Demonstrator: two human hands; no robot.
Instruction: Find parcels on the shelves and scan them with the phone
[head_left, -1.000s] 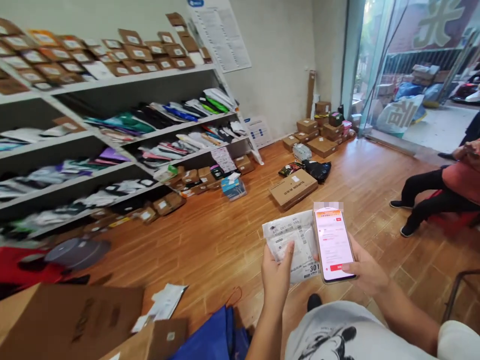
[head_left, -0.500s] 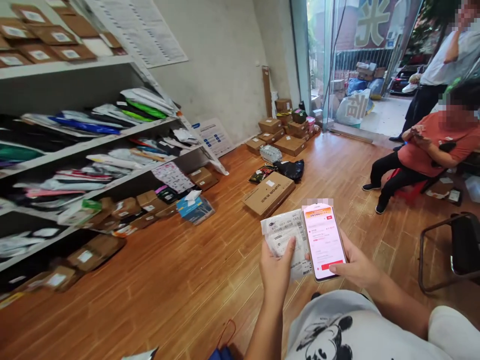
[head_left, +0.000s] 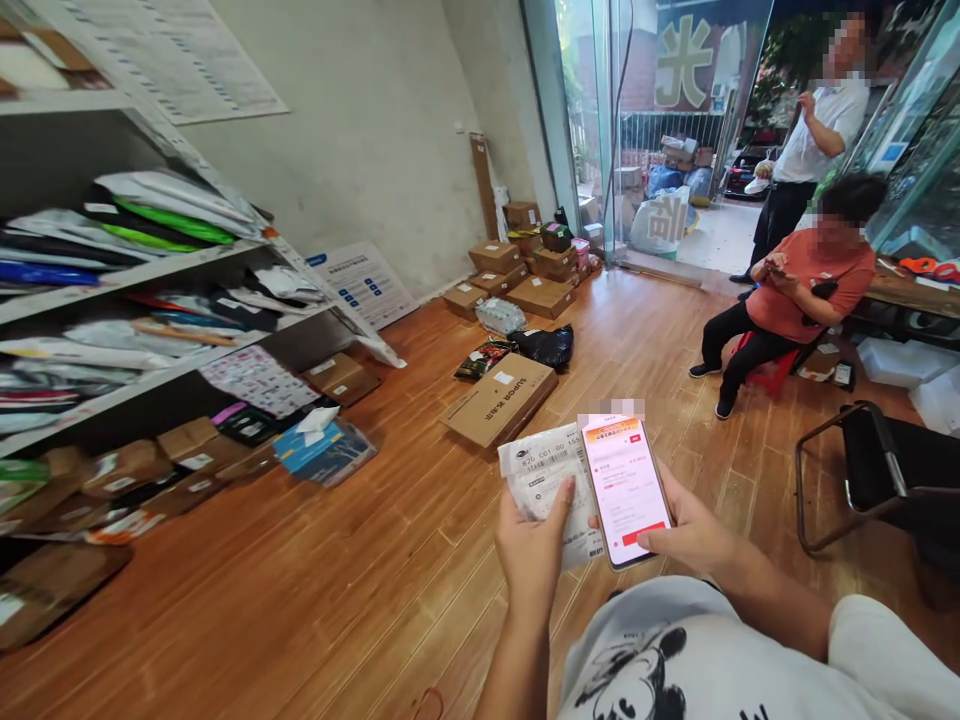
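In my left hand [head_left: 531,545] is a white plastic mailer parcel [head_left: 544,470] with a printed label, its thumb pressed on the front. My right hand [head_left: 686,525] grips a smartphone [head_left: 626,485] held upright beside the parcel, overlapping its right edge. The phone's lit screen shows a pinkish-white page with a red button low down, and my right thumb rests by that button. The right hand's other fingers are mostly hidden behind the phone. Both things are held in front of my white printed shirt [head_left: 645,660].
Shelves [head_left: 247,350] full of parcels line the left side. A flat cardboard box [head_left: 499,400] and a black bag [head_left: 544,345] lie on the wooden floor ahead. One person [head_left: 810,285] sits at right; another [head_left: 817,140] stands by the glass door. A black chair [head_left: 877,480] is at right.
The view has turned to the right, so the shelves and boxes sit further left and more of the right side shows. Both hands keep the parcel and phone in much the same pose.
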